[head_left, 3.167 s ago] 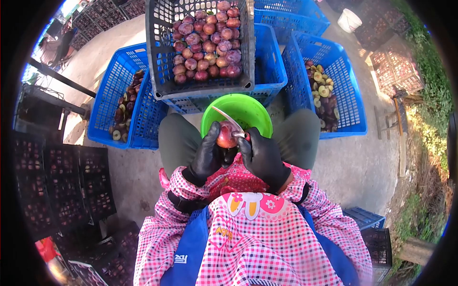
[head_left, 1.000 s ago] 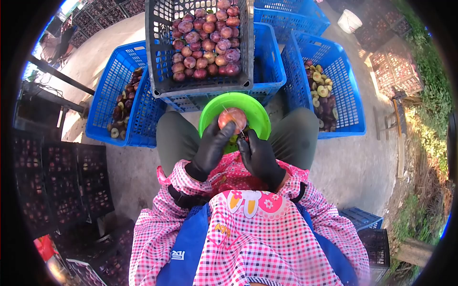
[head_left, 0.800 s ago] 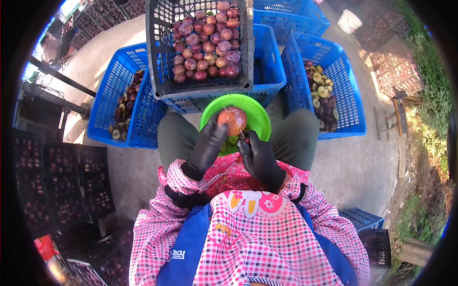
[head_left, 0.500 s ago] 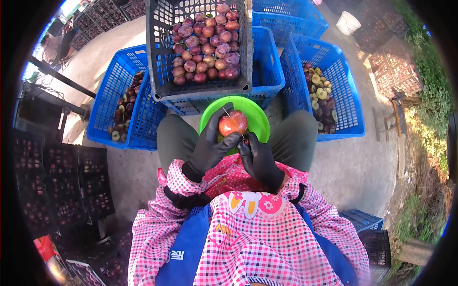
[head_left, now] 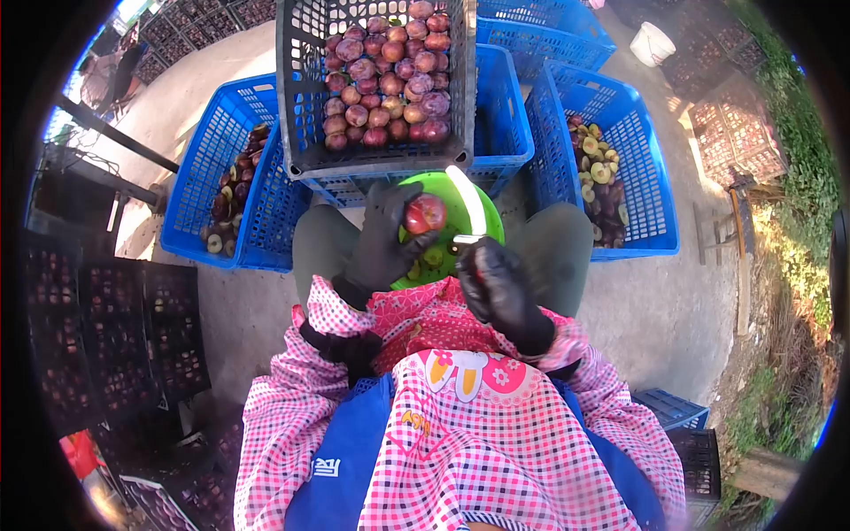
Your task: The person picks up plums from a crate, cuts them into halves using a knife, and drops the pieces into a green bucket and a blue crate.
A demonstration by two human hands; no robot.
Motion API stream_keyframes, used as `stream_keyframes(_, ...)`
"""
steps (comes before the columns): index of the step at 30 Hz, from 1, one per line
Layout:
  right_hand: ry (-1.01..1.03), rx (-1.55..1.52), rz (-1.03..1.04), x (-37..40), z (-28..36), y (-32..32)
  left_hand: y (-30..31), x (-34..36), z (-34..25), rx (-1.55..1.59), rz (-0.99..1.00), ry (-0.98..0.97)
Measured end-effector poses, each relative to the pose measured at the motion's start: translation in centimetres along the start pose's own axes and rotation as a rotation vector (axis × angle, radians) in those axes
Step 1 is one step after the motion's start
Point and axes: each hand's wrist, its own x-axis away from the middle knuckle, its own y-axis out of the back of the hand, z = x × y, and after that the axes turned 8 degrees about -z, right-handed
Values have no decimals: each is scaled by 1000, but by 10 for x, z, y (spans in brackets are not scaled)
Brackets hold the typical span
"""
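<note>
In a black glove, my left hand (head_left: 381,239) is closed round a reddish plum (head_left: 426,214) above a bright green bowl (head_left: 436,184). My right hand (head_left: 503,288), gloved too, grips a knife (head_left: 469,199) by its handle. The curved blade shines white with glare and points up and away from me, apart from the plum. Cut plum pieces (head_left: 434,257) lie in the bowl, partly hidden by my left hand. The bowl sits between my knees.
Ahead, a black crate (head_left: 292,133) of whole plums rests on a blue crate (head_left: 509,133). Blue crates of cut plums stand at left (head_left: 199,177) and right (head_left: 646,190). Stacked dark crates (head_left: 115,336) fill the left side. A white bucket (head_left: 652,44) stands far right.
My right hand has drawn back toward me and right, taking the knife away from the plum. My left hand still holds the plum and has shifted slightly left.
</note>
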Motion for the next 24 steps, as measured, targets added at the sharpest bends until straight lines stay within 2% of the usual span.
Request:
stream_keyframes(1, 5, 0, 4, -3, 5, 1, 3, 1, 0, -4, -2, -5)
stream_keyframes(3, 455, 724, -352, -9, 13, 3, 6, 10, -7, 875, 183, 688)
stream_keyframes(4, 589, 945, -329, -16, 18, 2, 3, 16, -12, 881, 191, 693)
stream_keyframes(6, 642, 965, -259, -40, 7, 10, -8, 19, -21, 1318, 212, 919)
stream_keyframes(7, 689, 976, -189, -46, 1, 13, -9, 17, -28, 1317, 209, 920)
stream_keyframes(8, 313, 726, -143, -46, 2, 11, -8, 13, -38, 1324, 186, 964)
stream_keyframes(9, 308, 724, -136, -45, 1, 7, -8, 12, -44, 1330, 163, 1011)
stream_keyframes(10, 308, 770, -169, -46, 0, 3, -10, 13, -45, 1327, 160, 1013)
stream_keyframes(12, 309, 818, -209, -47, -8, -2, -19, 17, -42, 765, 13, 641)
stream_keyframes(13, 441, 763, -252, -49, -19, -3, -26, 19, -37, 766, 14, 641)
stream_keyframes(14, 572, 705, -294, -51, -25, -2, -33, 18, -31, 841, -38, 725)
stream_keyframes(15, 571, 705, -295, -54, -27, 1, -40, 20, -27, 915, -89, 810)
stream_keyframes(16, 609, 737, -312, -56, -28, 5, -37, 16, -34, 917, -84, 815)
stream_keyframes(18, 647, 773, -335, -55, -26, 8, -25, 0, -55, 1289, -36, 1035)
stream_keyframes(19, 665, 872, -311, -51, -21, 9, -19, -2, -55, 1291, -33, 1040)
stream_keyframes(21, 672, 975, -278, -45, -13, 8, -8, -3, -48, 1179, 304, 952)
stream_keyframes(22, 667, 1059, -234, -44, -9, 7, -9, 2, -47, 1181, 297, 962)
stream_keyframes(24, 654, 1141, -189, -39, -1, 2, -19, 16, -41, 1177, 288, 730)
